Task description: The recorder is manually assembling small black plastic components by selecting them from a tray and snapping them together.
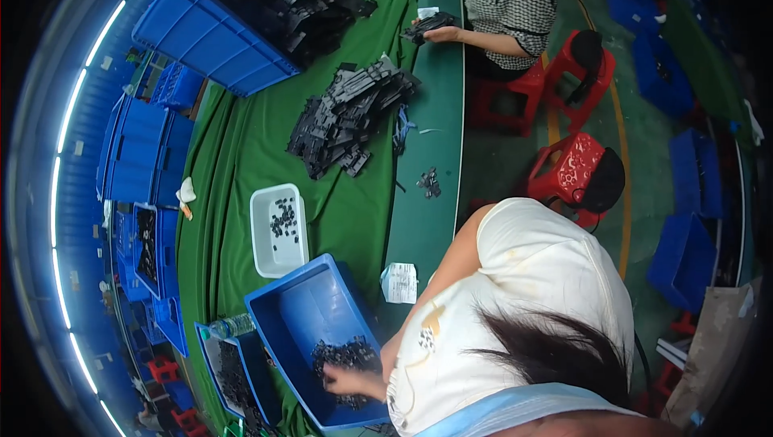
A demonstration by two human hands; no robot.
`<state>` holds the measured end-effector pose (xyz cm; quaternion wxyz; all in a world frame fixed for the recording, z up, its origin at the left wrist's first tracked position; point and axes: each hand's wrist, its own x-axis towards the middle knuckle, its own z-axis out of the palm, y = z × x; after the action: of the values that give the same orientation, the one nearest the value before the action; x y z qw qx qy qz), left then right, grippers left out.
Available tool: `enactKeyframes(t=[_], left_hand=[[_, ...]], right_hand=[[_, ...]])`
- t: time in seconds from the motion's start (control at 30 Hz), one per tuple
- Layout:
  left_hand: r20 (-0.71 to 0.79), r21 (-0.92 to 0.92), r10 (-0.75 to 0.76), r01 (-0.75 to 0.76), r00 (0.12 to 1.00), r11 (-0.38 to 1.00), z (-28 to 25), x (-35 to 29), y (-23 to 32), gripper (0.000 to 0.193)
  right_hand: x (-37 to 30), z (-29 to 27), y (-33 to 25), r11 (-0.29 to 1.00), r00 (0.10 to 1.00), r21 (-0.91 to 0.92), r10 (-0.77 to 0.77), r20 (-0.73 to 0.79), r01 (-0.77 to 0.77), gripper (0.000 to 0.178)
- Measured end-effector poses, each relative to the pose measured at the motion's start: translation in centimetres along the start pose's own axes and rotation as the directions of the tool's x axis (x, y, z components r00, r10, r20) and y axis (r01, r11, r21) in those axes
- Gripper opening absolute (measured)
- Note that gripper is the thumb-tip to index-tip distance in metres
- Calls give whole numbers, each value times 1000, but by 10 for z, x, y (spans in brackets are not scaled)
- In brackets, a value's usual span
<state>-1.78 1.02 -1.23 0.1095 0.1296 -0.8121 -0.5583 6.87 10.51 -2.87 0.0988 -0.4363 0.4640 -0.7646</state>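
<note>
My right hand reaches into a blue plastic bin, over a heap of small black plastic parts. Its fingers are blurred and partly lost against the dark pieces, so I cannot make out whether they grip one. My bare right arm runs down beside my white shirt toward the bin. Nothing of my left hand shows. Just beyond the bin stands a white tray with small black pieces scattered in it. A narrower blue bin full of dark parts sits left of the large one, with a clear plastic bottle on its rim.
Long black plastic parts lie piled on the green cloth. A large blue crate stands behind. A paper slip and a small black cluster are near the table edge. A co-worker handles black parts; red stools stand right.
</note>
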Motion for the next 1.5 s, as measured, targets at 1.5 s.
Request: enactKeyframes(t=[1.5], left_hand=[[700,-673,-262,736,664,70,-34,1,-5,11]], right_hand=[[-11,-163,-62,589,563,768,556,-611,252,43]])
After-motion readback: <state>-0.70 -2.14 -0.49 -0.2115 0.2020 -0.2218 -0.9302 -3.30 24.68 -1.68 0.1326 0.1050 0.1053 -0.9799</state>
